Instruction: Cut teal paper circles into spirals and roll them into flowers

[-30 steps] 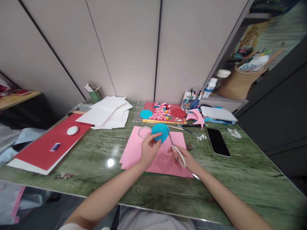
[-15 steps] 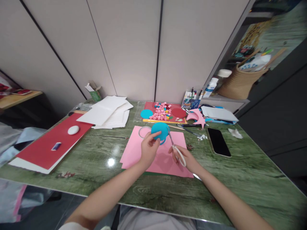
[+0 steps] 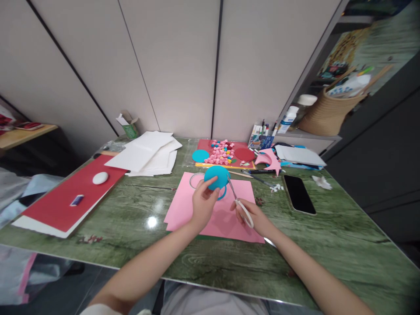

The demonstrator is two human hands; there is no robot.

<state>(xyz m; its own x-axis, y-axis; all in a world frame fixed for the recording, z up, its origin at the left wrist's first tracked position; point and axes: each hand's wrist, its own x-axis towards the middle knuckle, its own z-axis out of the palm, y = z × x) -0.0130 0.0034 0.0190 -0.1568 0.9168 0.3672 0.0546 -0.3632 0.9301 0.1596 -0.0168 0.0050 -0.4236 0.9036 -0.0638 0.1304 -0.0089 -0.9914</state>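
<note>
My left hand (image 3: 204, 200) pinches a blue paper circle (image 3: 217, 176) between thumb and fingers, above the pink paper sheets (image 3: 226, 223). A narrow blue strip (image 3: 223, 193) curls below the circle's lower right edge. In my right hand (image 3: 251, 215) is a pair of scissors (image 3: 243, 211) with white handles, my fingers through the loops. Their blades point up and left and meet the circle's right edge. Partly behind my left fingers, a clear ring (image 3: 197, 180) lies on the pink paper.
Behind are pink paper pieces (image 3: 219, 154), another blue circle (image 3: 200, 155), a red circle (image 3: 244, 154) and a pink offcut (image 3: 269, 160). A phone (image 3: 299, 194) lies right. White sheets (image 3: 144, 153) and red paper (image 3: 65, 197) with a white oval object (image 3: 100, 178) lie left.
The blue circle has shifted slightly left and up, turning a little in my left hand. The strip below it hangs farther from its edge. The scissors have moved slightly left.
</note>
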